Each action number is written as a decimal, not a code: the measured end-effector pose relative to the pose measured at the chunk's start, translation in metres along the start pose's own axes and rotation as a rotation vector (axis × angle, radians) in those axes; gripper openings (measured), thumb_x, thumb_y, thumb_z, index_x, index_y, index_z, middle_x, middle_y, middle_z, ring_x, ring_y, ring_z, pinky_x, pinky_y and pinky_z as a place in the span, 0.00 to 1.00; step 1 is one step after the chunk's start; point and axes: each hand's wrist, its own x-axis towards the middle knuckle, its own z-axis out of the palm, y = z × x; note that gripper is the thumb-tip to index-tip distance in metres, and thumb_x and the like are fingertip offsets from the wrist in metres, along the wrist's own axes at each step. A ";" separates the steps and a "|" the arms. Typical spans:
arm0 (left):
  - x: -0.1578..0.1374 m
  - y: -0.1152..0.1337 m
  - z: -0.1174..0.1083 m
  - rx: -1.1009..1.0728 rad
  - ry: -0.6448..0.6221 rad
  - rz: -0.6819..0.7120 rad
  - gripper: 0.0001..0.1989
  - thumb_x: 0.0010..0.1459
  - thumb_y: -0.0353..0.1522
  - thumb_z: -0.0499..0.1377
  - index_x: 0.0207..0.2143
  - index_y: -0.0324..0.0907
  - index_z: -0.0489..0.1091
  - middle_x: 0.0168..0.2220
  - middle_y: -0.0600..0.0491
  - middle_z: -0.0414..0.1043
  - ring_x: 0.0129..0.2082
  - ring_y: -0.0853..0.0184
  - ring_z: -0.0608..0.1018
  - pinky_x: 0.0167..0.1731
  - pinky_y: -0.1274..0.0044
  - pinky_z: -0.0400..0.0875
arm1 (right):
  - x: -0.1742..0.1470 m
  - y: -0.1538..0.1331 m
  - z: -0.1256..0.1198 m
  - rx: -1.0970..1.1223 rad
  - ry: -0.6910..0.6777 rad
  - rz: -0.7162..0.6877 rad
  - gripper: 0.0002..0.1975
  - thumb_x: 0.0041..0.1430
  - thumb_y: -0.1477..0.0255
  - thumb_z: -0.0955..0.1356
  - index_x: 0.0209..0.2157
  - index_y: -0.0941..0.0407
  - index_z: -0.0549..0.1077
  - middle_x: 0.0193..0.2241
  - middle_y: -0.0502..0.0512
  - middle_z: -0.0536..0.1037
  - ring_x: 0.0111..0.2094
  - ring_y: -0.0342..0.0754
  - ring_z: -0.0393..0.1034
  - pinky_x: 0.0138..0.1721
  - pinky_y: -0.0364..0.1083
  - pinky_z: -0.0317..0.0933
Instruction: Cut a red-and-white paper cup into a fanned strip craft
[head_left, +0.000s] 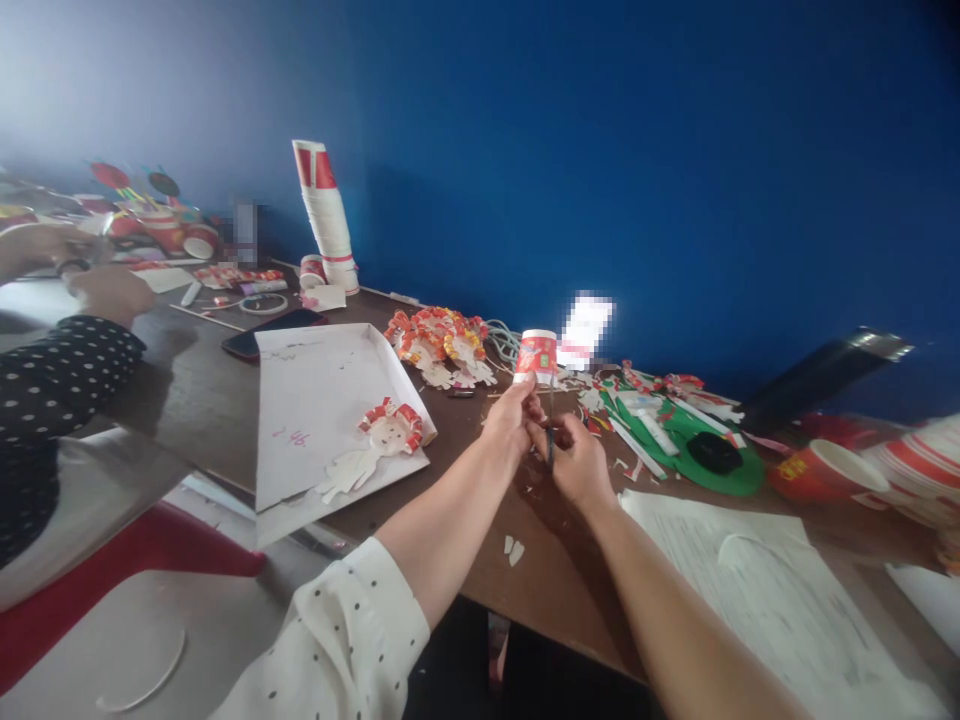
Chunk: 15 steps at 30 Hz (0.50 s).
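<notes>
Above the brown table, my left hand (517,413) is closed around the lower part of a red and white paper cup (537,356). My right hand (576,462) grips a pair of scissors (552,440), whose blades point up along the cup's right side. Whether the blades touch the cup I cannot tell. Small white paper scraps (514,550) lie on the table below my hands. To the left, a cut-out paper figure with red curls (390,430) rests on a white box lid (315,390).
A heap of similar paper figures (439,340) lies by the blue wall. Further left rises a tall stack of cups (330,220), near a co-worker's hands (112,290). On the right are a green disc (720,470) with scraps, printed papers (750,570), more cups (832,470) and a black cylinder (810,380).
</notes>
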 end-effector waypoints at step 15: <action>-0.003 -0.010 0.001 0.055 -0.031 -0.012 0.15 0.57 0.34 0.61 0.21 0.39 0.62 0.14 0.58 0.60 0.12 0.78 0.63 0.15 0.84 0.58 | -0.002 -0.005 -0.004 -0.052 0.070 -0.033 0.14 0.51 0.55 0.69 0.32 0.51 0.73 0.23 0.50 0.77 0.25 0.47 0.68 0.25 0.43 0.58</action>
